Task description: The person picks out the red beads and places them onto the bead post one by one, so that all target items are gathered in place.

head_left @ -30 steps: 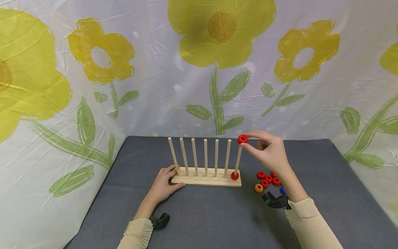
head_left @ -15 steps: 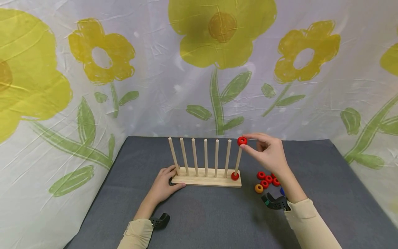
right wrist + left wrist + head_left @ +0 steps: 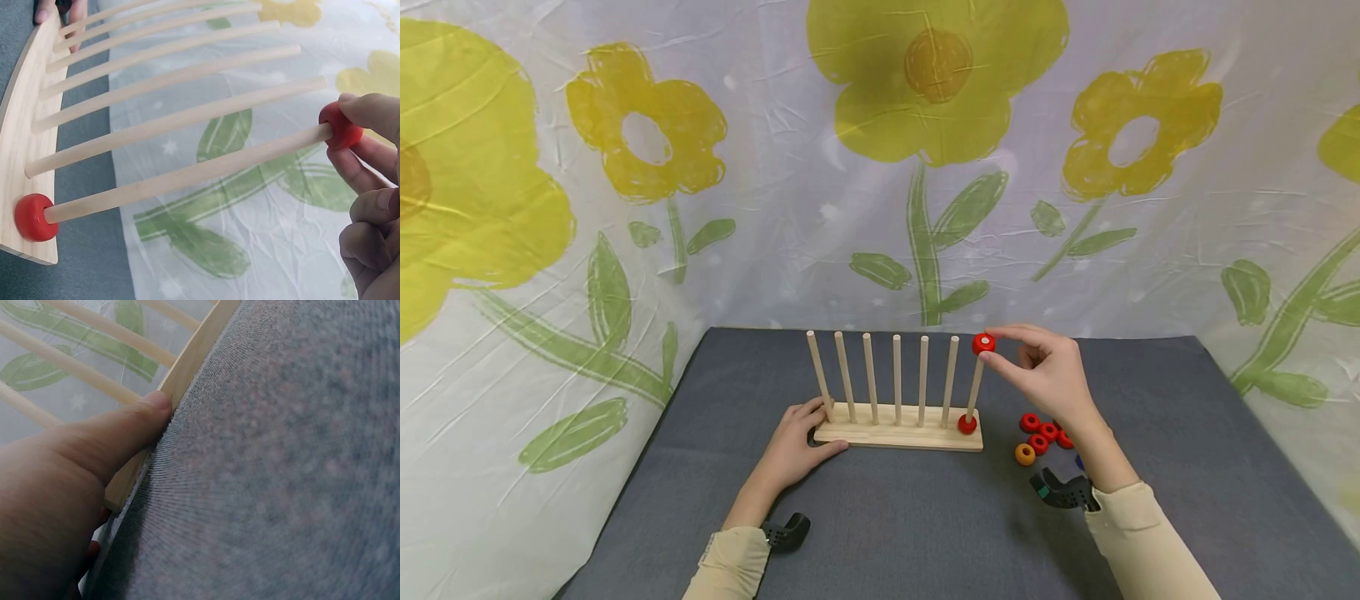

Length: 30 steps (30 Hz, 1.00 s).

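Observation:
A wooden rack (image 3: pixel 880 435) with several upright pegs stands on the dark cloth. My left hand (image 3: pixel 793 446) grips its left end, the thumb along the front edge in the left wrist view. At the top of the rightmost peg (image 3: pixel 187 177), my right hand (image 3: pixel 1051 371) pinches a red ring (image 3: pixel 340 126) between thumb and fingers. The peg's tip shows in the ring's hole in the head view. Another red ring (image 3: pixel 35 217) sits at the base of that same peg. The other pegs carry no rings.
Right of the rack lie several loose red rings (image 3: pixel 1038 443) and an orange ring (image 3: pixel 1025 454). A blue ring (image 3: pixel 1079 461) is mostly hidden behind the right wrist. Dark cloth (image 3: pixel 880 533) covers the table, with a flowered sheet (image 3: pixel 775 250) hanging behind it.
My right hand has lowered slightly, and the red ring has come down onto the tip of the rightmost peg. The left hand and the rack have stayed in place.

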Each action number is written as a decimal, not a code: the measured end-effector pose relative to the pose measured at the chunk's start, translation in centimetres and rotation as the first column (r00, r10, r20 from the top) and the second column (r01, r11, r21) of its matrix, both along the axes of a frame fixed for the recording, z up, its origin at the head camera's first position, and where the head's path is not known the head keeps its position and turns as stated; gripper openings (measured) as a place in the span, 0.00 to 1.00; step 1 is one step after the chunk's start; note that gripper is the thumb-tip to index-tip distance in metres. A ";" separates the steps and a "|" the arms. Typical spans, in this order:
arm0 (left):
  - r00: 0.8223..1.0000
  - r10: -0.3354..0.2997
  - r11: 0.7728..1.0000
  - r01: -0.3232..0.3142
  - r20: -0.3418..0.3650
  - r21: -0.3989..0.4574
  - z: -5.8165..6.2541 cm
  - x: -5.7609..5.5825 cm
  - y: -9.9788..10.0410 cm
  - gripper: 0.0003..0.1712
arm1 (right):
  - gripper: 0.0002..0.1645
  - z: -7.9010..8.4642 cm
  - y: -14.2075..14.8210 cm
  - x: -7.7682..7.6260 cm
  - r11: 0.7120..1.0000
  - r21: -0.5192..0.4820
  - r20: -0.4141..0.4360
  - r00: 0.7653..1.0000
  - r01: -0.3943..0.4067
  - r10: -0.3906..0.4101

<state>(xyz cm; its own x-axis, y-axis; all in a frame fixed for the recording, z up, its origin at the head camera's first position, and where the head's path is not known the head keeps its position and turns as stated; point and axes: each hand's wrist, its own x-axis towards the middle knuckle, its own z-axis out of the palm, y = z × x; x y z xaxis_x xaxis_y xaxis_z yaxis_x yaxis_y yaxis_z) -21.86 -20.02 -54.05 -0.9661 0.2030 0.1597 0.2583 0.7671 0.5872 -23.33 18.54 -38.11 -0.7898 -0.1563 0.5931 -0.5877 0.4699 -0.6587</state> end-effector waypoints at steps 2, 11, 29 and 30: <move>1.000 0.000 1.000 0.000 -0.003 -0.001 0.0 0.0 0.0 0.43 | 0.17 0.0 0.1 -0.1 1.000 0.000 0.001 1.000 -0.004 0.004; 1.000 -0.004 1.000 0.004 -0.005 0.001 0.0 0.0 0.0 0.43 | 0.16 -0.2 0.2 -0.2 1.000 0.006 0.015 1.000 0.004 -0.004; 1.000 -0.002 1.000 0.002 -0.018 0.006 -0.1 0.0 0.0 0.42 | 0.17 -0.5 0.3 -0.2 1.000 0.011 0.022 1.000 0.011 -0.011; 1.000 -0.002 1.000 0.002 -0.018 0.007 -0.1 0.0 0.0 0.42 | 0.17 -0.5 0.3 -0.2 1.000 0.010 0.024 1.000 0.010 -0.010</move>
